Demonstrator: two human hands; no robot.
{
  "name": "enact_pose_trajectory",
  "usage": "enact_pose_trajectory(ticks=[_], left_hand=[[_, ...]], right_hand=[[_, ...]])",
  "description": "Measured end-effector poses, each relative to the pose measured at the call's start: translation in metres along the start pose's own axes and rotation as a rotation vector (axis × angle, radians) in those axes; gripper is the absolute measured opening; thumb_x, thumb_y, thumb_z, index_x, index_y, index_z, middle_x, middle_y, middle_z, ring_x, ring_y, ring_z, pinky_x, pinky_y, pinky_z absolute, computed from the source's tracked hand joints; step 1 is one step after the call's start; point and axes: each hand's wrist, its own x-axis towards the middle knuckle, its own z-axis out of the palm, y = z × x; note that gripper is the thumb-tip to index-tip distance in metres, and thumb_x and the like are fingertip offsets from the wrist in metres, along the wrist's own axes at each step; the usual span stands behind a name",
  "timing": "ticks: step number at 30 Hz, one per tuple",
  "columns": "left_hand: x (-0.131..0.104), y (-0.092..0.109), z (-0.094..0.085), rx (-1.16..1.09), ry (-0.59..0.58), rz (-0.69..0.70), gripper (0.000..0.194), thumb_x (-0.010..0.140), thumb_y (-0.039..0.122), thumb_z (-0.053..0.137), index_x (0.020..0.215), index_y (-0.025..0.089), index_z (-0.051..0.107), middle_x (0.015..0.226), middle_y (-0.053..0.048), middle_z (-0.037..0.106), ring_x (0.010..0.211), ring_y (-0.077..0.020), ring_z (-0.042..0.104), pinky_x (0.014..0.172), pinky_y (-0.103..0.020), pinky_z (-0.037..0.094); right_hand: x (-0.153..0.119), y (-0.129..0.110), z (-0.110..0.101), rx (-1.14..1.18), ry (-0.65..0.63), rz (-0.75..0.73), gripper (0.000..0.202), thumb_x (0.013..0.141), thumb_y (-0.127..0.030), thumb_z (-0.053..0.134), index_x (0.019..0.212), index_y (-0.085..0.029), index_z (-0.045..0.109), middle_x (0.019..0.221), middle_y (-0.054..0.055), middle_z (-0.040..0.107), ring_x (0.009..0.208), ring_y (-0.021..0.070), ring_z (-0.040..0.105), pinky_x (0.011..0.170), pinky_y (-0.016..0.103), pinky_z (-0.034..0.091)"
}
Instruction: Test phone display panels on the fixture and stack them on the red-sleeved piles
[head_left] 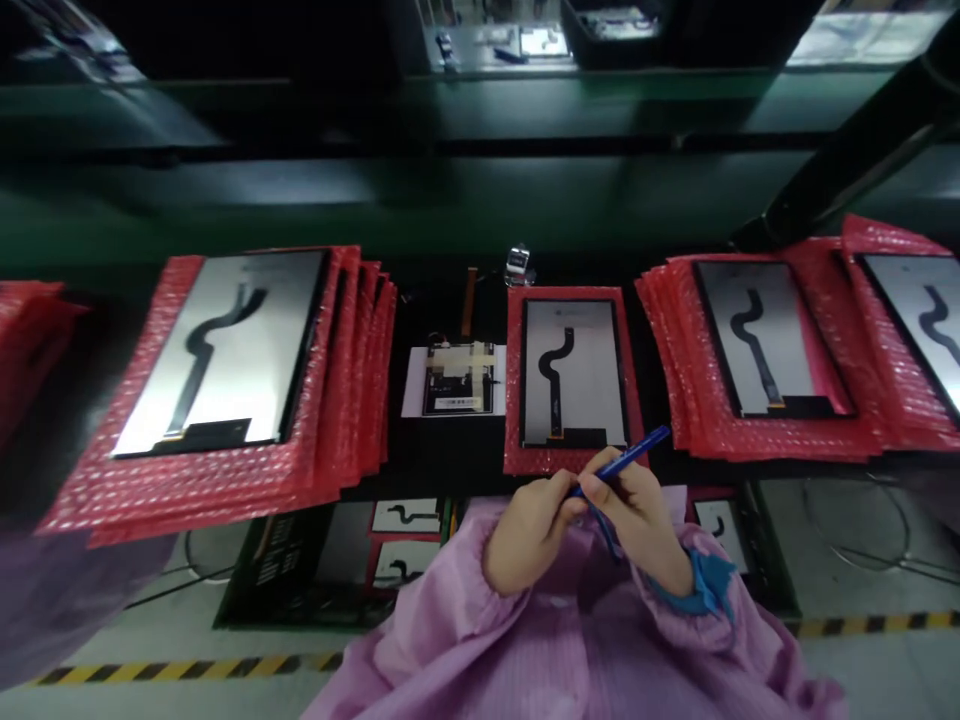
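Note:
Both hands meet in front of my chest, just below the near edge of a display panel (592,375) lying on a red bubble-wrap sheet (513,400). My right hand (637,510) is closed around a blue pen-like tool (634,455), whose upper end points up and to the right. My left hand (529,530) is pinched at the tool's lower end, fingertips touching it. A thin blue strip hangs under the hands. Left of the panel sits a small taped circuit assembly (459,380) on a white sheet (414,385). The panel has a black curved flex cable (553,375).
Stacks of red bubble wrap with panels stand at left (300,470) and right (675,350). A small clear-and-white object (517,262) is behind the middle panel. Green crates (247,590) with panels are below the table edge. A dark arm (847,150) slants at upper right.

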Motion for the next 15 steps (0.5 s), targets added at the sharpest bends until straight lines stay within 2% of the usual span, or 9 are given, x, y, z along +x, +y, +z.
enact_pose_trajectory(ticks=[2,4,6,8,9,10,12,13,15], left_hand=[[-0.004,0.003,-0.004,0.048,-0.053,0.015,0.059,0.099,0.071,0.027,0.076,0.023,0.053,0.065,-0.002,0.056,0.058,-0.017,0.05,0.057,-0.029,0.034],[-0.012,0.004,-0.014,0.05,-0.12,0.002,0.059,0.1,0.069,0.025,0.072,0.023,0.05,0.062,0.0,0.052,0.055,-0.0149,0.046,0.056,-0.028,0.032],[-0.019,-0.003,-0.028,0.029,-0.139,-0.048,0.059,0.102,0.067,0.026,0.069,0.022,0.047,0.058,0.003,0.048,0.052,-0.0127,0.043,0.053,-0.026,0.031],[-0.024,-0.016,-0.041,0.04,-0.048,-0.093,0.058,0.103,0.064,0.027,0.072,0.022,0.05,0.056,0.004,0.045,0.049,-0.0117,0.042,0.051,-0.025,0.032],[-0.023,-0.025,-0.046,0.082,0.039,-0.085,0.057,0.104,0.062,0.027,0.076,0.021,0.054,0.056,0.004,0.047,0.05,-0.012,0.044,0.051,-0.025,0.034],[-0.022,-0.034,-0.049,0.152,0.138,-0.052,0.056,0.104,0.061,0.028,0.082,0.02,0.058,0.059,0.003,0.052,0.052,-0.0129,0.048,0.053,-0.025,0.038],[-0.013,-0.051,-0.05,0.344,0.309,0.067,0.054,0.104,0.059,0.029,0.094,0.019,0.064,0.071,-0.003,0.064,0.063,-0.0161,0.06,0.061,-0.027,0.047],[-0.008,-0.058,-0.049,0.446,0.38,0.13,0.052,0.104,0.057,0.031,0.097,0.019,0.064,0.076,-0.005,0.069,0.068,-0.0178,0.065,0.065,-0.028,0.05],[0.003,-0.069,-0.045,0.622,0.482,0.221,0.045,0.105,0.051,0.035,0.098,0.018,0.065,0.082,-0.008,0.073,0.073,-0.0197,0.069,0.068,-0.029,0.053]], right_hand=[[-0.006,-0.008,-0.007,-0.046,0.106,-0.01,0.036,0.086,-0.054,0.067,0.071,-0.022,0.061,0.057,-0.002,0.055,0.047,0.0115,0.046,0.044,0.025,0.036],[-0.008,-0.021,-0.021,-0.123,0.294,-0.053,0.038,0.087,-0.056,0.065,0.069,-0.024,0.058,0.053,-0.002,0.05,0.044,0.0117,0.043,0.041,0.026,0.034],[-0.006,-0.035,-0.038,-0.156,0.531,-0.133,0.038,0.093,-0.057,0.055,0.071,-0.026,0.05,0.053,-0.004,0.042,0.044,0.0118,0.039,0.041,0.026,0.033],[0.002,-0.043,-0.051,-0.121,0.718,-0.247,0.033,0.098,-0.053,0.047,0.076,-0.027,0.045,0.058,-0.006,0.041,0.046,0.0112,0.037,0.044,0.025,0.034],[0.008,-0.043,-0.054,-0.109,0.736,-0.29,0.027,0.095,-0.047,0.054,0.079,-0.027,0.047,0.061,-0.006,0.045,0.047,0.0109,0.042,0.046,0.025,0.037],[0.015,-0.04,-0.054,-0.106,0.697,-0.305,0.022,0.092,-0.042,0.06,0.081,-0.027,0.049,0.064,-0.006,0.051,0.05,0.0108,0.048,0.048,0.025,0.041],[0.033,-0.026,-0.045,-0.107,0.476,-0.25,0.019,0.086,-0.035,0.069,0.087,-0.025,0.053,0.069,-0.005,0.06,0.055,0.0116,0.058,0.053,0.026,0.047],[0.042,-0.016,-0.039,-0.099,0.357,-0.202,0.02,0.085,-0.035,0.069,0.089,-0.024,0.053,0.07,-0.005,0.062,0.056,0.0114,0.059,0.054,0.025,0.048],[0.058,0.005,-0.026,-0.06,0.234,-0.13,0.023,0.085,-0.037,0.068,0.089,-0.023,0.05,0.066,-0.006,0.061,0.054,0.0097,0.057,0.053,0.023,0.046]])
